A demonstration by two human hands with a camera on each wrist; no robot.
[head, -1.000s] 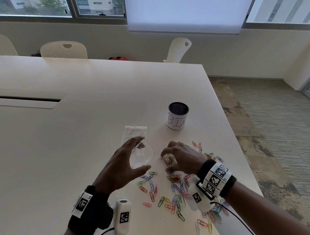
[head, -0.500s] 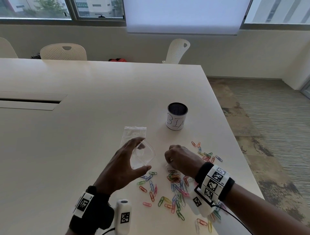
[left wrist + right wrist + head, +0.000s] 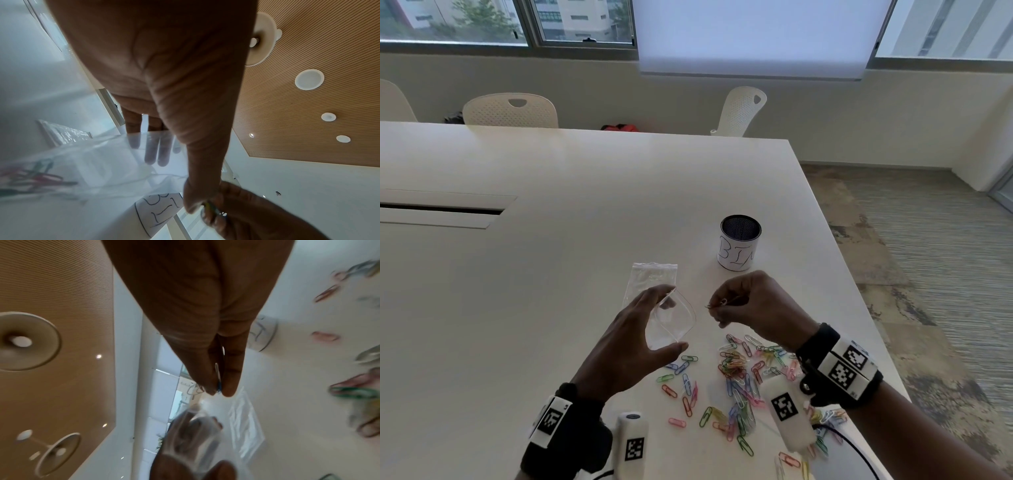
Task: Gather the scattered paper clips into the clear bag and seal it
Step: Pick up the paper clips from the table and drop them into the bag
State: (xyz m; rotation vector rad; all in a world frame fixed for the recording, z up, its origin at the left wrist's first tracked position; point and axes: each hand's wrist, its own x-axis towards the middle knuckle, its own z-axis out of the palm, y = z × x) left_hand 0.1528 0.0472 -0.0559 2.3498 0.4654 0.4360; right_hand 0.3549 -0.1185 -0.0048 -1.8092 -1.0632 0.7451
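Observation:
My left hand (image 3: 650, 329) holds the clear bag (image 3: 674, 318) by its rim, thumb below and fingers above, so its mouth gapes toward the right; the bag's far end lies on the white table (image 3: 551, 274). My right hand (image 3: 736, 305) is raised just right of the mouth and pinches a few paper clips (image 3: 717, 303) between thumb and fingers. The right wrist view shows clips (image 3: 218, 378) in that pinch. Many coloured clips (image 3: 736, 383) lie scattered on the table below both hands.
A black mesh cup (image 3: 739, 243) with a white label stands behind the right hand. The table's right edge (image 3: 842, 274) runs close to the clip pile. White chairs (image 3: 510, 111) stand at the far side. A cable slot (image 3: 441, 209) sits far left.
My right hand has lifted off the clip pile with a few clips and moved up toward the bag's mouth. The left hand has kept the bag open in place.

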